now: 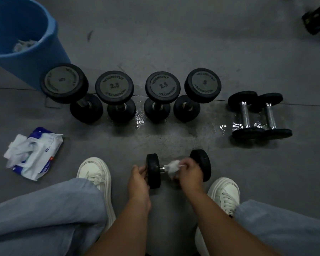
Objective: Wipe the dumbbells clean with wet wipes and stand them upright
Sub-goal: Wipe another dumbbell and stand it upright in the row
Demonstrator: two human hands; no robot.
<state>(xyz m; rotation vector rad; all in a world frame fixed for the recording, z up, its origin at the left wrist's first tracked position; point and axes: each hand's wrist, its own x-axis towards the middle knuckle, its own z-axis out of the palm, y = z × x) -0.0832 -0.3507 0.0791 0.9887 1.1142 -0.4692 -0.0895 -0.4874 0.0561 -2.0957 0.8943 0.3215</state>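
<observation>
Now my left hand [138, 174] clasps the left end-weight of the dumbbell [153, 170], which lies crosswise between my shoes, long axis running left to right; my right hand [189, 171] pinches a wet wipe [171, 168] around its handle.

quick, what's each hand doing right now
Left hand: fingers closed on the left head of the small dumbbell.
Right hand: fingers closed on a white wet wipe against the dumbbell's handle.

Grey floor [174, 43]: dumbbells [260, 115], wipes pack [34, 154], bin [22, 39], apparently wet
</observation>
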